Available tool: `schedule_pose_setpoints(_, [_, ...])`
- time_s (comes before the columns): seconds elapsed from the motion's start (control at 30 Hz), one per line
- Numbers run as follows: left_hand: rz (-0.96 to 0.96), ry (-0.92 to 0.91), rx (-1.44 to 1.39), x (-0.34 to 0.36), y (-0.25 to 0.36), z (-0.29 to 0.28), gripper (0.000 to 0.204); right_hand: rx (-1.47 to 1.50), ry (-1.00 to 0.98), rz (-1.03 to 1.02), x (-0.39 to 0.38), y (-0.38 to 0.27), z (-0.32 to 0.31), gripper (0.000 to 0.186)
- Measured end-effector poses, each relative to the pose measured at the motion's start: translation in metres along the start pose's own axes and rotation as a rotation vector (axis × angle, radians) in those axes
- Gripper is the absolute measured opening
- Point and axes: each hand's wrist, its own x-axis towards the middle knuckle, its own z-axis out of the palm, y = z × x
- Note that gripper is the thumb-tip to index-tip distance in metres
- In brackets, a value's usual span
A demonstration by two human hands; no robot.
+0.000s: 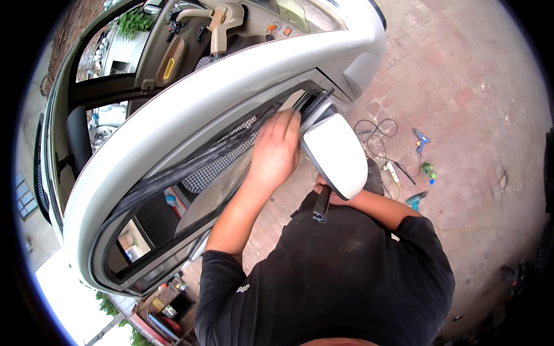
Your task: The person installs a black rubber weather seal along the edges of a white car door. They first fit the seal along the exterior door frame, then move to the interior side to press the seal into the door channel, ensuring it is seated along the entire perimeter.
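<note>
My left hand (276, 144) has its fingers closed over the top of the black rubber seal (156, 176) along the window frame of a white car door, close to the side mirror (334, 155). My right hand (321, 185) is partly hidden behind that mirror, its fingers closed on a black rubber strip (321, 206) whose cut end points down against my black shirt. Beyond the window opening shows a seat with checked fabric (202, 176).
The white car body (150, 115) fills the upper left. On the brick paving at right lie a glue gun (420, 138), a teal drill (414, 200), a green bottle (428, 172), a power strip (392, 173) and cords. Several items (167, 311) sit behind at lower left.
</note>
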Motion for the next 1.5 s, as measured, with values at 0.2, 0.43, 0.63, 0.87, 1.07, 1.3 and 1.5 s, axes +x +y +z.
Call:
schedule_pose_setpoints(0.2, [-0.171,-0.279,-0.117,0.053,-0.022,0.0,0.038,0.413,-0.242,0.087,-0.033,0.048,0.006,0.035])
schedule_pose_setpoints(0.43, [-0.416,-0.41,-0.227,0.077,-0.03,0.03,0.07,0.499,-0.208,0.125,-0.019,0.039,-0.029,0.035])
schedule_pose_setpoints(0.63, [-0.631,-0.688,-0.27,0.106,-0.014,0.02,0.07,0.477,-0.351,0.229,-0.012,0.042,-0.051,0.038])
schedule_pose_setpoints(0.87, [-0.505,-0.55,-0.409,0.082,-0.033,0.038,0.064,0.508,-0.307,0.181,-0.007,0.038,-0.051,0.045])
schedule_pose_setpoints(1.07, [-0.488,-0.541,-0.36,0.075,-0.04,0.051,0.064,0.298,-0.305,0.105,-0.007,0.053,-0.042,0.044])
schedule_pose_setpoints(1.3, [-0.421,-0.477,-0.316,0.087,-0.036,0.043,0.069,0.144,-0.262,0.037,-0.023,0.063,-0.041,0.042])
schedule_pose_setpoints(1.5, [-0.451,-0.444,-0.192,0.076,-0.03,0.046,0.06,0.194,-0.401,0.17,-0.042,0.051,-0.055,0.037])
